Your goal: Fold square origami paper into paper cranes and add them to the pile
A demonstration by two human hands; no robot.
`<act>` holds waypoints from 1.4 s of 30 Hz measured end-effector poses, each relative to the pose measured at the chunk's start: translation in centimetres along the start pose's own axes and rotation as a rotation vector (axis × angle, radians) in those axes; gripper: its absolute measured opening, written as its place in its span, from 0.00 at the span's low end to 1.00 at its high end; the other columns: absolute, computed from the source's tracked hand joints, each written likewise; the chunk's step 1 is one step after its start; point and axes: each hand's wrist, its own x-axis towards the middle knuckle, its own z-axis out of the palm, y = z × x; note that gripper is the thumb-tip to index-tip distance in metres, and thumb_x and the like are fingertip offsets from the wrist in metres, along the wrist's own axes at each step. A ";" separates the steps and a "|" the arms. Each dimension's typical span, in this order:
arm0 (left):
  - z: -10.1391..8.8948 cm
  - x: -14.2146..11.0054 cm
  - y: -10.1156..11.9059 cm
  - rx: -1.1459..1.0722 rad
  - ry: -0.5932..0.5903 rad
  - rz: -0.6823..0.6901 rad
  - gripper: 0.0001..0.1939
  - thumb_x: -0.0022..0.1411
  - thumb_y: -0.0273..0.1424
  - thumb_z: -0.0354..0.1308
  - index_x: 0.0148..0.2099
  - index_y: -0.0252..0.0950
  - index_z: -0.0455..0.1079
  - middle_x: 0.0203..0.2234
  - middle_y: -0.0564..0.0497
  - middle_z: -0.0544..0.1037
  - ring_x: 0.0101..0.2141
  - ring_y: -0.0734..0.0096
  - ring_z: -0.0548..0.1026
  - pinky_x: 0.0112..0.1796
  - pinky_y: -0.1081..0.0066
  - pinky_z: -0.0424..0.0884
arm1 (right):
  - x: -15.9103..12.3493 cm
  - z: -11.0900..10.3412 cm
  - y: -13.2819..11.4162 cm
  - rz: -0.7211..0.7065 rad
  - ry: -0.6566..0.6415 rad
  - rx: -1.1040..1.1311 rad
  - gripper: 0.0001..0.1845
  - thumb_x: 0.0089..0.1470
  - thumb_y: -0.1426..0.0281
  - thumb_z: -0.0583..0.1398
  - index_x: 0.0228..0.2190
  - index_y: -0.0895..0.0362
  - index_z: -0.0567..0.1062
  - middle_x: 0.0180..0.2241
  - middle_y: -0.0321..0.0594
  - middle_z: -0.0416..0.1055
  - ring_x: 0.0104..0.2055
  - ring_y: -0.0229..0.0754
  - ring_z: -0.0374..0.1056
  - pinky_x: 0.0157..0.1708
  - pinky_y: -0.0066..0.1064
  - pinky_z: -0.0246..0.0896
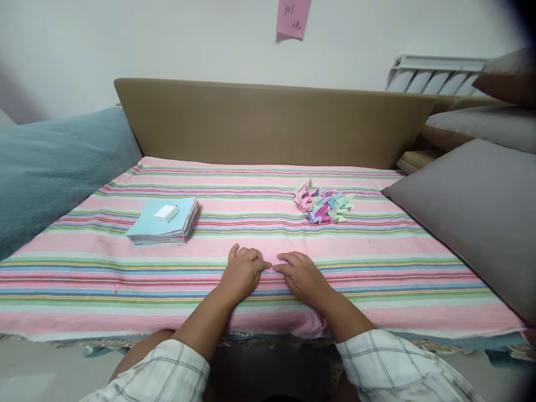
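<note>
While a pink sticky note (pixel 293 18) read "301" over unclear handwriting, left hand (pixel 245 272) and right hand (pixel 304 276) touched a small pink paper (pixel 270 270), grip too hidden to tell

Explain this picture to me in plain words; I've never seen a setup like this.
There is no robot here. A person works with two bare hands, and the single picture comes from a camera worn on their head, looking forward and down.

The left hand and right hand rest low over a striped cloth, fingertips nearly meeting. A small pink patch shows between them; it may be paper being handled, but it is too small and covered to be sure.

Farther back on the left lies a stack of square sheets, light blue on top, with a white plug-like block on it. Back on the right is a cluster of colorful folded pieces.
</note>
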 end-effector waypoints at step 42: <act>-0.1 -1.1 1.7 0.058 0.047 0.178 0.15 0.55 0.25 0.51 0.45 0.39 0.69 0.38 0.49 0.76 0.38 0.62 0.70 0.45 0.57 0.63 | -0.1 -1.3 0.4 0.126 0.128 0.186 0.13 0.54 0.75 0.51 0.36 0.56 0.74 0.35 0.41 0.74 0.39 0.42 0.67 0.42 0.36 0.62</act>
